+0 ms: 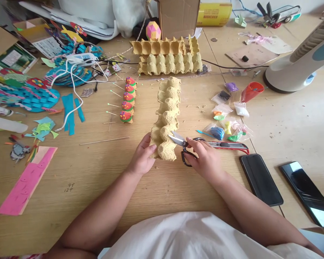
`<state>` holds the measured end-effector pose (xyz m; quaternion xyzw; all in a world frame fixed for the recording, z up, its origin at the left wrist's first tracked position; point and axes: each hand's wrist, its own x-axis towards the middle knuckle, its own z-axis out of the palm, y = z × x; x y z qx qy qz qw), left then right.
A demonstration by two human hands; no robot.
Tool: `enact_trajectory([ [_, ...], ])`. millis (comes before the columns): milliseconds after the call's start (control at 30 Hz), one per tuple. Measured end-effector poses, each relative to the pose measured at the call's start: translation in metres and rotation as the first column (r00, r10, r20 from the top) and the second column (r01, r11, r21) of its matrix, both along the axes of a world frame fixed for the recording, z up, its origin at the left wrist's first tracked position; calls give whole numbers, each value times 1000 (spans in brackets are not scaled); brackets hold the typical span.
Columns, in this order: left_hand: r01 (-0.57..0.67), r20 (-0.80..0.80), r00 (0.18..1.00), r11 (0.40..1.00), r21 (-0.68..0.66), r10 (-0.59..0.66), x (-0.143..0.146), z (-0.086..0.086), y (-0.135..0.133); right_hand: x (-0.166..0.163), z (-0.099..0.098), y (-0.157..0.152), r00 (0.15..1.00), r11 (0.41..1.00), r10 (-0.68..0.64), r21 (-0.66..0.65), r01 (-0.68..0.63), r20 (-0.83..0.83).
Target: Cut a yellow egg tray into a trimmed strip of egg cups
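Observation:
A long strip of yellow egg carton lies lengthwise in the middle of the wooden table. My left hand grips the strip's near left edge, fingers curled round it. My right hand holds black-handled scissors, fingers through the loops. The open blades point left and touch the nearest cup of the strip.
A red utility knife lies just behind my right hand, with small bags of coloured clay and an orange cup beyond. Two phones lie right. Painted egg-cup figures stand left of the strip. More egg cartons and a fan base sit at the back.

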<state>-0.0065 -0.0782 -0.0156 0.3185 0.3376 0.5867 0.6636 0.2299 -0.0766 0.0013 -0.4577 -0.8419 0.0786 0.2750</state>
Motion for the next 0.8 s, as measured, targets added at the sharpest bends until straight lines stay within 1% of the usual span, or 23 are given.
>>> enact_trajectory([
  [267, -5, 10, 1000, 1000, 15, 5, 0, 1, 0, 1, 3, 0, 1000, 1000, -7, 4, 7, 20],
  [433, -7, 6, 1000, 1000, 7, 7, 1, 2, 0, 1, 4, 0, 1000, 1000, -1, -26, 1, 13],
  [567, -13, 5, 1000, 1000, 12, 13, 1, 2, -1, 1, 6, 0, 1000, 1000, 6, -25, -6, 17],
  [800, -15, -4, 1000, 1000, 12, 15, 1, 1, -1, 1, 8, -2, 997, 998, -31, -54, 35, 73],
])
